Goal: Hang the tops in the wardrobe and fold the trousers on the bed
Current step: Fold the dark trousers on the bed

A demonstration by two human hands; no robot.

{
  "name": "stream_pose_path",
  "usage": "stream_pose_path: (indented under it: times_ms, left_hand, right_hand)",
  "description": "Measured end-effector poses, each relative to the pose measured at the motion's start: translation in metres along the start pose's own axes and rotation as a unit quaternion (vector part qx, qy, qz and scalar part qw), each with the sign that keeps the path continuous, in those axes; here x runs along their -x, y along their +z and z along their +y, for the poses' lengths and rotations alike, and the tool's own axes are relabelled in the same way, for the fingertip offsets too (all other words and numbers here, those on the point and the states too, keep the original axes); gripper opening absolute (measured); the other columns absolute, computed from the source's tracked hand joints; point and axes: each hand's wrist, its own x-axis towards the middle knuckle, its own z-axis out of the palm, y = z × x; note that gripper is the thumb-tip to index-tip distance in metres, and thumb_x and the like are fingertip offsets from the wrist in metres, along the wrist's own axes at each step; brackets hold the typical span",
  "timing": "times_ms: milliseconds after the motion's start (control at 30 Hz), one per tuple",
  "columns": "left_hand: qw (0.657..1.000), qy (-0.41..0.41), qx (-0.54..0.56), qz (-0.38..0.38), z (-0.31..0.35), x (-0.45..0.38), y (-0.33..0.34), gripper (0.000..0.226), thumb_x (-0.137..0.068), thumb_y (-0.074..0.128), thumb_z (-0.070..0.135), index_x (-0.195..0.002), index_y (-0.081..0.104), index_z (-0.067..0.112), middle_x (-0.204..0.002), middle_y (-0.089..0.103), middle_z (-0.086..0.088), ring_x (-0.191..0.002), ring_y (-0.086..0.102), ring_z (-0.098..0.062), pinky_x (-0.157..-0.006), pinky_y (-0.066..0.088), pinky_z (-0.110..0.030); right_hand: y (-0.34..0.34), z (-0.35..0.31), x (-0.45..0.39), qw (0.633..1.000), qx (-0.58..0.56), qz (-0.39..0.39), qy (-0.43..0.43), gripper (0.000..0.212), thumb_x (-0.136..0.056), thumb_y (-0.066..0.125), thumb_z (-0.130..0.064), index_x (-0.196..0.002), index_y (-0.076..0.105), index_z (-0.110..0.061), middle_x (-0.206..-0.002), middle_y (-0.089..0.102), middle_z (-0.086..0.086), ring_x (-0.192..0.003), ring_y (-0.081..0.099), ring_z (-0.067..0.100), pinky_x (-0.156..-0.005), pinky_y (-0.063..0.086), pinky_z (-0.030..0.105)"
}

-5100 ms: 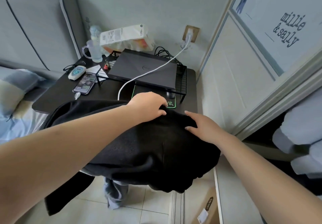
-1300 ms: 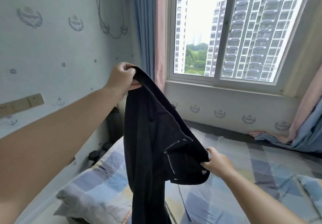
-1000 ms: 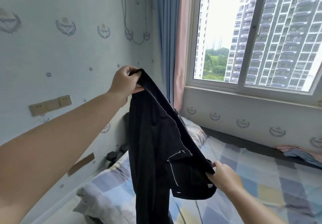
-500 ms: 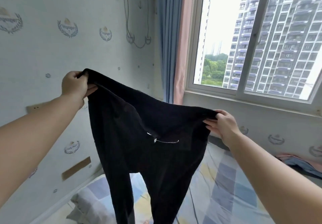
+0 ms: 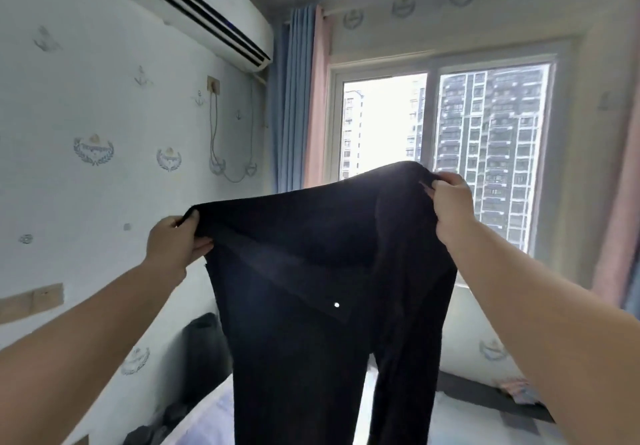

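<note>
Black trousers (image 5: pixel 311 306) hang full length at the centre of the frame, held up by the waistband in front of the window (image 5: pixel 446 153), their two legs dropping out of view at the lower edge above the bed (image 5: pixel 485 420). We see the left hand (image 5: pixel 175 245) pinching the waistband's left corner, fingers curled round the cloth, and the right hand (image 5: pixel 450 202) gripping the opposite corner, held higher, so the band slopes up toward the right of the frame. Each grip is closed on fabric, with nothing else in it.

We judge the garment soft and light: it drapes without stiffness and sags between the two holds. A diagonal pocket edge crosses the front, with a small pale stud or rivet (image 5: pixel 337 304) at its lower end. The cloth looks matte, not slippery, and should take a crease easily. The waistband corners seem the soundest place to hold it; for folding we would bring the legs together, then lay it flat on the bed.

We can read no brand, label or writing on the trousers. The wallpaper carries small crests and anchors, their lettering too small to make out. An air conditioner (image 5: pixel 207 18) sits at upper left, and blue and pink curtains (image 5: pixel 301 98) flank the window.
</note>
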Motion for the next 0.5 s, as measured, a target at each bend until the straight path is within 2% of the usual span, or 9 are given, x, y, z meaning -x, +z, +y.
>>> stream_pose_path:
  times_ms: [67,167,233,300,367,433,500]
  left_hand:
    - [0.999,-0.021,0.028,-0.021,0.001,0.012,0.033,0.019,-0.096,0.056,0.022,-0.092,0.054,0.004,-0.086,0.060,-0.012,-0.073,0.063,-0.020,-0.080,0.055,-0.038]
    - [0.995,-0.055,0.057,-0.066,-0.012,0.041,0.083,0.015,-0.095,0.058,0.021,-0.091,0.055,0.007,-0.085,0.063,-0.010,-0.074,0.065,-0.020,-0.080,0.053,-0.039]
    - [0.992,-0.070,0.069,-0.082,-0.027,0.059,0.109,0.018,-0.095,0.058,0.023,-0.097,0.055,0.006,-0.089,0.066,-0.011,-0.075,0.067,-0.019,-0.073,0.054,-0.035]
    - [0.987,-0.088,0.089,-0.099,-0.042,0.074,0.133,0.018,-0.094,0.058,0.025,-0.092,0.056,0.008,-0.085,0.067,-0.009,-0.069,0.068,-0.015,-0.066,0.054,-0.031]
    - [0.983,-0.102,0.106,-0.110,-0.052,0.085,0.151,0.019,-0.094,0.058,0.026,-0.089,0.054,0.008,-0.076,0.067,-0.008,-0.062,0.066,-0.014,-0.057,0.052,-0.026]
    - [0.977,-0.117,0.137,-0.114,-0.063,0.092,0.167,0.020,-0.095,0.057,0.024,-0.089,0.052,0.006,-0.057,0.062,-0.004,-0.043,0.056,-0.009,-0.038,0.040,-0.016]
    - [0.968,-0.151,0.171,-0.105,-0.075,0.100,0.173,0.017,-0.096,0.054,0.021,-0.088,0.052,0.006,-0.051,0.062,-0.001,-0.037,0.055,-0.007,-0.030,0.027,-0.011]
  right_hand:
    - [-0.029,-0.013,-0.009,0.999,0.037,0.022,-0.018,0.027,-0.084,0.044,-0.006,-0.089,0.060,-0.028,-0.098,0.065,0.003,-0.089,0.059,0.022,-0.079,0.049,0.037]
    - [-0.083,-0.034,-0.016,0.994,0.082,0.065,-0.040,0.025,-0.079,0.045,-0.012,-0.082,0.057,-0.032,-0.084,0.063,-0.006,-0.076,0.057,0.017,-0.069,0.048,0.033]
    - [-0.112,-0.045,-0.027,0.989,0.108,0.084,-0.056,0.025,-0.078,0.043,-0.011,-0.083,0.058,-0.031,-0.083,0.061,-0.007,-0.075,0.055,0.015,-0.069,0.046,0.031]
    - [-0.134,-0.059,-0.041,0.982,0.141,0.098,-0.080,0.029,-0.082,0.040,-0.007,-0.094,0.060,-0.024,-0.085,0.059,-0.005,-0.076,0.054,0.016,-0.070,0.045,0.031]
    - [-0.148,-0.074,-0.052,0.976,0.161,0.110,-0.098,0.032,-0.084,0.038,-0.006,-0.102,0.060,-0.020,-0.087,0.058,-0.006,-0.076,0.053,0.013,-0.065,0.043,0.028]
    - [-0.155,-0.091,-0.063,0.973,0.173,0.106,-0.111,0.032,-0.084,0.037,-0.007,-0.103,0.058,-0.022,-0.091,0.057,-0.007,-0.079,0.053,0.011,-0.065,0.041,0.025]
    - [-0.156,-0.099,-0.070,0.973,0.176,0.099,-0.109,0.031,-0.084,0.035,-0.008,-0.097,0.057,-0.026,-0.099,0.059,-0.005,-0.090,0.056,0.016,-0.074,0.045,0.028]
